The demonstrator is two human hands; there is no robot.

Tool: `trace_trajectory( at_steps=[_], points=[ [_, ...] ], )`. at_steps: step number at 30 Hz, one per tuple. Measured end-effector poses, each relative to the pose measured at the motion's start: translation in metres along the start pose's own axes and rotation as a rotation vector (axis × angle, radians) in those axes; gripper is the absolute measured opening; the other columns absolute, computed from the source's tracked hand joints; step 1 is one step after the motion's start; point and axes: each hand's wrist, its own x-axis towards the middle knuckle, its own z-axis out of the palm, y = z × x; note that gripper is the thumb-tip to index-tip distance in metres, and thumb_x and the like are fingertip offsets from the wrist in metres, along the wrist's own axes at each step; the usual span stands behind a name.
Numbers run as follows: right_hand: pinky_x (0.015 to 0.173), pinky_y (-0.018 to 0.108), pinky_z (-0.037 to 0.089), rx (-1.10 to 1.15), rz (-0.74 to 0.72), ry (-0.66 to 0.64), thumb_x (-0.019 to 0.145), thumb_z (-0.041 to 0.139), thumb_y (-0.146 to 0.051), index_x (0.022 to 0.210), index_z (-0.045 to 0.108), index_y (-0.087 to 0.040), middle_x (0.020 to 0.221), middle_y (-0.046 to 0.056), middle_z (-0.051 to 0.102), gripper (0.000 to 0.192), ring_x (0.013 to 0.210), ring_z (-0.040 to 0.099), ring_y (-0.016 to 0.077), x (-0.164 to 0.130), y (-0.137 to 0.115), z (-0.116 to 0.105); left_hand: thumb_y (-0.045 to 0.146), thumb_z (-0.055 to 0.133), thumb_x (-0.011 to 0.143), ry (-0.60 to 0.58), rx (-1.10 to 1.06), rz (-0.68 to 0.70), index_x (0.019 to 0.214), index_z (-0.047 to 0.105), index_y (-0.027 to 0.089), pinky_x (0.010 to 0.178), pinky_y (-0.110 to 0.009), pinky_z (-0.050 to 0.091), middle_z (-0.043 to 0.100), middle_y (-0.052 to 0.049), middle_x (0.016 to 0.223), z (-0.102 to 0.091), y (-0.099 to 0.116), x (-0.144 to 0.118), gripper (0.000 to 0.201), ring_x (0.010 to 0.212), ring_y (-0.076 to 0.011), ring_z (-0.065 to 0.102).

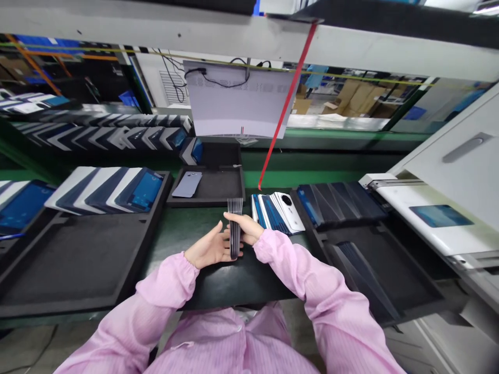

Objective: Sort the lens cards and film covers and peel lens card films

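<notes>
Over the dark green bench, a stack of thin grey phone back panels (pixel 234 231) stands upright, seen edge-on between both hands. My right hand (pixel 249 229) is closed on it from the right, thumb across the near edges. From the left, my left hand (pixel 208 248) supports it low down; its fingers reach behind the panels and its thumb is raised off them. Just right of the stack lies a fanned row of white and blue phone panels (pixel 275 213), the end one with a round dark camera area. Behind sits a black tray (pixel 222 182) with lilac-grey panels (pixel 187 184) at its left.
A large black tray (pixel 74 265) at left holds fanned white and dark panels (pixel 107 189). The right tray (pixel 409 270) carries dark panels (pixel 343 202). A white machine (pixel 424 208) stands far right. A red strap (pixel 286 104) hangs from the overhead beam, before a white board (pixel 237 101).
</notes>
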Motion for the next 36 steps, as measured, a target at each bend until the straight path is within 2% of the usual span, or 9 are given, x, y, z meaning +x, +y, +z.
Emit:
trace_trajectory(
  at_steps=[5, 9, 12, 16, 20, 28, 36],
  points=[
    [0.048, 0.026, 0.048, -0.005, -0.101, -0.017, 0.069, 0.076, -0.036, 0.063, 0.052, -0.017, 0.054, -0.002, 0.051, 0.031, 0.051, 0.054, 0.0129, -0.003, 0.0, 0.003, 0.072, 0.043, 0.077, 0.06, 0.076, 0.044, 0.112, 0.051, 0.01, 0.083, -0.042, 0.045, 0.064, -0.02, 0.106, -0.001, -0.003, 0.009, 0.071, 0.093, -0.0305, 0.066],
    [0.045, 0.023, 0.046, 0.011, -0.151, -0.026, 0.069, 0.077, -0.034, 0.063, 0.052, -0.017, 0.051, -0.004, 0.05, 0.03, 0.049, 0.052, 0.0117, -0.004, -0.003, 0.0, 0.047, 0.066, 0.076, 0.101, 0.193, 0.119, 0.112, 0.052, 0.012, 0.084, -0.04, 0.045, 0.065, -0.017, 0.106, 0.003, -0.005, 0.012, 0.052, 0.094, -0.0276, 0.066],
    [0.045, 0.022, 0.045, 0.035, -0.183, -0.032, 0.07, 0.076, -0.034, 0.066, 0.054, -0.016, 0.052, -0.003, 0.052, 0.028, 0.05, 0.054, 0.0112, -0.005, -0.005, -0.004, 0.033, 0.071, 0.075, 0.129, 0.26, 0.136, 0.11, 0.053, 0.014, 0.083, -0.039, 0.046, 0.066, -0.013, 0.105, 0.007, -0.003, 0.012, 0.044, 0.09, -0.025, 0.066],
    [0.046, 0.024, 0.048, 0.046, -0.177, -0.1, 0.074, 0.072, -0.037, 0.066, 0.056, -0.014, 0.056, 0.002, 0.059, 0.029, 0.051, 0.057, 0.0134, -0.009, -0.011, -0.009, 0.034, 0.07, 0.074, 0.142, 0.275, 0.15, 0.106, 0.055, 0.015, 0.082, -0.04, 0.047, 0.067, -0.009, 0.097, 0.015, 0.003, 0.008, 0.039, 0.084, -0.0219, 0.067],
    [0.05, 0.025, 0.052, 0.065, -0.183, -0.152, 0.079, 0.067, -0.038, 0.069, 0.058, -0.015, 0.057, 0.002, 0.061, 0.027, 0.048, 0.056, 0.0121, -0.012, -0.015, -0.015, 0.036, 0.071, 0.073, 0.138, 0.303, 0.162, 0.107, 0.055, 0.017, 0.08, -0.038, 0.049, 0.067, -0.006, 0.093, 0.023, 0.007, 0.005, 0.042, 0.083, -0.0211, 0.067],
    [0.061, 0.024, 0.054, 0.143, -0.192, -0.19, 0.067, 0.076, -0.019, 0.071, 0.062, -0.013, 0.062, 0.002, 0.065, 0.016, 0.057, 0.062, 0.0124, -0.014, -0.013, -0.018, 0.037, 0.068, 0.077, 0.103, 0.332, 0.165, 0.111, 0.052, 0.017, 0.083, -0.04, 0.048, 0.068, -0.007, 0.095, 0.026, 0.006, 0.004, 0.043, 0.084, -0.0197, 0.067],
    [0.069, 0.028, 0.056, 0.205, -0.118, -0.22, 0.073, 0.069, -0.02, 0.08, 0.065, -0.011, 0.069, 0.005, 0.069, 0.012, 0.063, 0.066, 0.015, -0.025, -0.018, -0.022, 0.037, 0.067, 0.077, 0.132, 0.29, 0.16, 0.112, 0.055, 0.017, 0.079, -0.037, 0.049, 0.069, -0.008, 0.096, 0.027, 0.008, -0.001, 0.042, 0.08, -0.0185, 0.066]
  ],
)
